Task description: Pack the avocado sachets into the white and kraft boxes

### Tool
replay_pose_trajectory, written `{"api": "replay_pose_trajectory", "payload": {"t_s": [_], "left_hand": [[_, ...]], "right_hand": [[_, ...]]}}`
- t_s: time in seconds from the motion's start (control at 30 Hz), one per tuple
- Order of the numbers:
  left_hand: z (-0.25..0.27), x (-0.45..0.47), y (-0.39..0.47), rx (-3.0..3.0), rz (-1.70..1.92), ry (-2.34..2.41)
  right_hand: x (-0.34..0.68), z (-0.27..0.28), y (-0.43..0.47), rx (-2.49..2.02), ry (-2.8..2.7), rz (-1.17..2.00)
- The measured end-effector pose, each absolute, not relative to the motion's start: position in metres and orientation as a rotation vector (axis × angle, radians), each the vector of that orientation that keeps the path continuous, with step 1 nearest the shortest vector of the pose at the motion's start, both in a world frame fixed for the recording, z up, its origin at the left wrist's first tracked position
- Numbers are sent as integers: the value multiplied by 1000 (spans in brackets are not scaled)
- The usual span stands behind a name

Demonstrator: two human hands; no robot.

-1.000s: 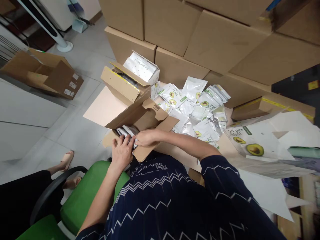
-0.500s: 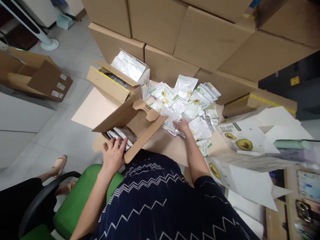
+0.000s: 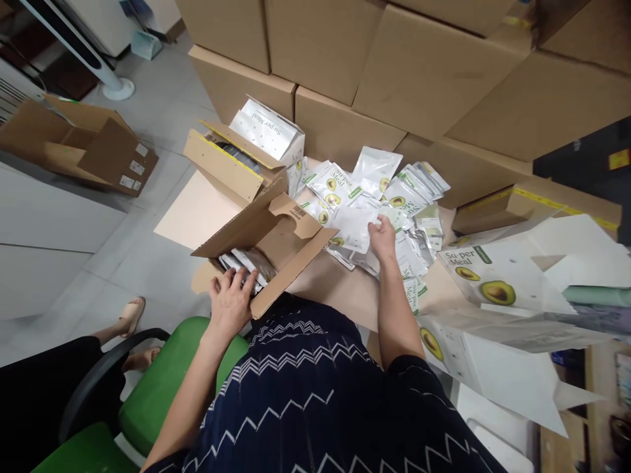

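My left hand [image 3: 231, 303] reaches over the near end of an open cardboard box [image 3: 294, 270], its fingers apart and resting on the silver-white pouches [image 3: 239, 263] standing inside. The rest of the box's inside shows bare cardboard. My right hand [image 3: 383, 238] is closed on the right edge of a flat white pouch [image 3: 353, 226], thumb and fingers pinching it. That pouch is lifted slightly above a loose pile of pouches [image 3: 332, 180] printed with "Su·per Meal" and avocados. More pouches lie in a fanned row [image 3: 417, 187] to the right of the pile.
Large cartons [image 3: 325, 52] are stacked along the back. Behind my box stand another opened carton [image 3: 224, 164] and a white printed box [image 3: 269, 128]. Open white avocado boxes [image 3: 493, 282] stand at right. A green chair [image 3: 172, 381] and a person's foot [image 3: 132, 316] are at left.
My right hand has risen off the pile and drawn slightly right, now with a white pouch pinched in it. My left hand stays on the pouches in the box. The view has shifted slightly.
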State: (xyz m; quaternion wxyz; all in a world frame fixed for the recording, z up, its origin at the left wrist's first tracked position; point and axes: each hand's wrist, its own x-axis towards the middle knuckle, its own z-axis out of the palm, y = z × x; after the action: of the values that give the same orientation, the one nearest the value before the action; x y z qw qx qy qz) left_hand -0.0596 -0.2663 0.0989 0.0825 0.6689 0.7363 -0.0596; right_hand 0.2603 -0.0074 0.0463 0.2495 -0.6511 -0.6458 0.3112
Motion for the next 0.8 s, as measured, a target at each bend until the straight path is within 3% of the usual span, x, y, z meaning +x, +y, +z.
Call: {"api": "replay_pose_trajectory", "payload": {"t_s": [0.17,0.33,0.47,0.6,0.8], "left_hand": [[100,-58,-266,1989,-166,2204],[98,-58,-266,1972,-128,2203],[96,-57,-267,1969,-125,2214],[97,-56,-268,1980,-148,2208],[96,-57,-270,1972,-127,2217]], "right_hand": [[260,152,-24,-1401,-1778,438],[211,227,-56,-1103,-1931,554],[155,223,-68,-880,-2393,776],[95,190,-75,-789,-2922,737],[27,141,-73,-851,-3202,917]]}}
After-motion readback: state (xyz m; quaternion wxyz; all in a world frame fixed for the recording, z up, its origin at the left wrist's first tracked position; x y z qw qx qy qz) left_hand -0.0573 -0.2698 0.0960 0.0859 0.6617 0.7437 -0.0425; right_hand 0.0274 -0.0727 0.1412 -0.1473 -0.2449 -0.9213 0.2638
